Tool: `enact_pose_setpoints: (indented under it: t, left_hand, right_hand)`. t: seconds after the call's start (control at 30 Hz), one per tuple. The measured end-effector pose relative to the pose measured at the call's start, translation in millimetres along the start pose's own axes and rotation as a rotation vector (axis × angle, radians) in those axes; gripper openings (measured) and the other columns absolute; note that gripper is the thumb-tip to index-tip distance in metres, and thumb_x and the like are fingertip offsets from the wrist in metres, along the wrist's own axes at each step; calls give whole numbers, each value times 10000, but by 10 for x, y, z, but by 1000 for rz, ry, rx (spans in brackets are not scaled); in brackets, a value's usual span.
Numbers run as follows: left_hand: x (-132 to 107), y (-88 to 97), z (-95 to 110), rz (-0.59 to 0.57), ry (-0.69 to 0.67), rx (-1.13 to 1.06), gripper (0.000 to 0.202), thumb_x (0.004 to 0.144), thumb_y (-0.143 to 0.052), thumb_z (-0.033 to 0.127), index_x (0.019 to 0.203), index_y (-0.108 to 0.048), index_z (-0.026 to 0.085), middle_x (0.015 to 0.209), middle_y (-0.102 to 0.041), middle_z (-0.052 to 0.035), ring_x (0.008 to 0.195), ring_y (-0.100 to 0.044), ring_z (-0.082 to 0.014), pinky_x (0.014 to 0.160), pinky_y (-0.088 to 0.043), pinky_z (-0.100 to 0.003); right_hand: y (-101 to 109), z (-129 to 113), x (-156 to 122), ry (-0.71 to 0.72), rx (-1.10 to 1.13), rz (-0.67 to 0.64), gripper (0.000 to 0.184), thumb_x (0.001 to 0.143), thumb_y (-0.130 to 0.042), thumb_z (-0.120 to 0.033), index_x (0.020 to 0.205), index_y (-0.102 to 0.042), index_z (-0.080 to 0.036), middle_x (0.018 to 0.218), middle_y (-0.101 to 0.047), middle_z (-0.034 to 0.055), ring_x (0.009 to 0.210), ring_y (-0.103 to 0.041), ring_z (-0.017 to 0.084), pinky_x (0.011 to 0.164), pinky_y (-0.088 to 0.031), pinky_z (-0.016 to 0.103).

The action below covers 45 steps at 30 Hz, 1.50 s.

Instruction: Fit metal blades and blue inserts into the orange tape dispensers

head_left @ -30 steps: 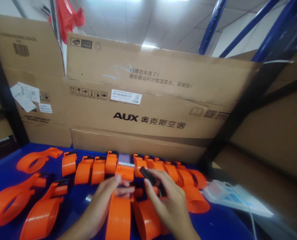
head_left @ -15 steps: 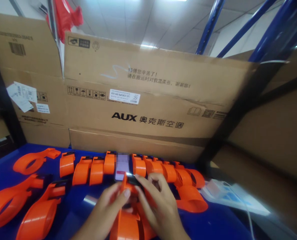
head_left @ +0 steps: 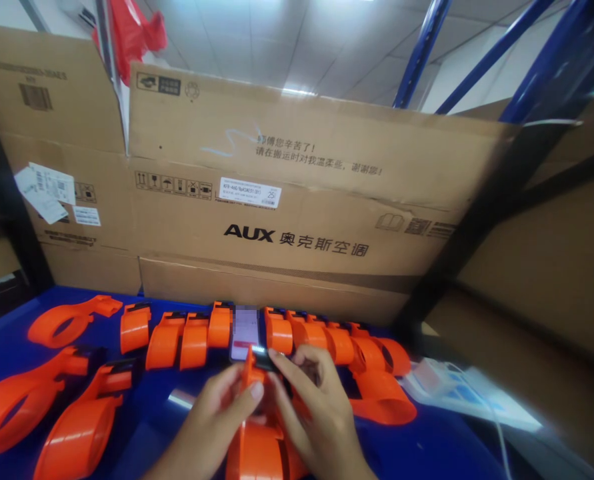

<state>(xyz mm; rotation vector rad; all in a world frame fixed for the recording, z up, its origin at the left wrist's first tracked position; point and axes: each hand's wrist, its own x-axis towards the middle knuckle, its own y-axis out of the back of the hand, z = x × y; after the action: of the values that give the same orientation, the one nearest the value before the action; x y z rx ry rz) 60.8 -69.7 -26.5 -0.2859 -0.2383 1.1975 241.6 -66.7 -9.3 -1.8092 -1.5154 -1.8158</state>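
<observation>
Between my hands, low in the middle of the view, is an orange plastic tape dispenser (head_left: pixel 257 453) with a black end piece (head_left: pixel 263 359) and a silvery toothed edge. My left hand (head_left: pixel 221 407) grips its orange frame, thumb across the near side. The fingers of my right hand (head_left: pixel 317 407) press on the black piece from the right and partly cover it. A second orange part behind my right fingers is mostly hidden. Just beyond the held dispenser lies a lit phone (head_left: pixel 245 333).
Several more tape dispensers (head_left: pixel 194 343) stand in a row on the blue table (head_left: pixel 149 407), with larger ones (head_left: pixel 77 433) at the left. A power strip with a white cable (head_left: pixel 467 393) lies to the right. Cardboard (head_left: pixel 301 220) walls the back; a dark post (head_left: pixel 441 267) rises at right.
Hardly anything differs. The held dispenser and my fingers have shifted very slightly; both hands keep their hold.
</observation>
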Motion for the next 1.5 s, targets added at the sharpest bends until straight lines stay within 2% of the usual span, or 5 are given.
enact_pose_setpoints:
  t: [0.6, 0.77, 0.97, 1.17, 1.5]
  left_hand:
    - [31, 17, -10, 162, 32, -47, 412, 829, -760, 350, 1168, -621, 162, 848, -776, -83, 638, -740, -196, 596, -592, -283]
    - [127, 225, 159, 212, 32, -17, 349, 804, -778, 378, 1032, -632, 156, 856, -786, -98, 624, -743, -195, 587, -588, -277]
    - [246, 586, 459, 339, -29, -43, 312, 731, -821, 310, 906, -620, 148, 773, -795, -100, 485, -705, -181, 483, -535, -256]
    - [228, 660, 574, 343, -42, -57, 269, 717, -798, 270, 892, -644, 133, 781, -798, -113, 484, -708, -189, 509, -541, -273]
    - [184, 608, 617, 336, -37, -79, 383, 723, -779, 246, 1048, -606, 145, 768, -793, -79, 523, -723, -177, 528, -550, -246]
  right_hand:
    - [76, -232, 77, -11, 178, -116, 419, 896, -479, -71, 1285, -544, -211, 1040, -666, 95, 910, -667, 216, 776, -585, 337]
    - [-154, -252, -133, 126, 356, 169, 187, 919, -429, -90, 918, -557, -226, 739, -556, 40, 641, -592, 189, 581, -518, 321]
    - [-583, -367, -414, 182, 418, 30, 240, 906, -387, -82, 735, -418, -247, 618, -417, -17, 505, -474, 148, 453, -367, 257]
    - [-727, -506, -419, -184, 398, -331, 457, 747, -418, -7, 1125, -576, -208, 1049, -621, 86, 969, -645, 216, 834, -565, 340]
    - [-918, -364, -424, -110, 196, -557, 851, 821, -511, -72, 1596, -223, -271, 1621, -341, 72, 1504, -259, 335, 1208, -287, 557]
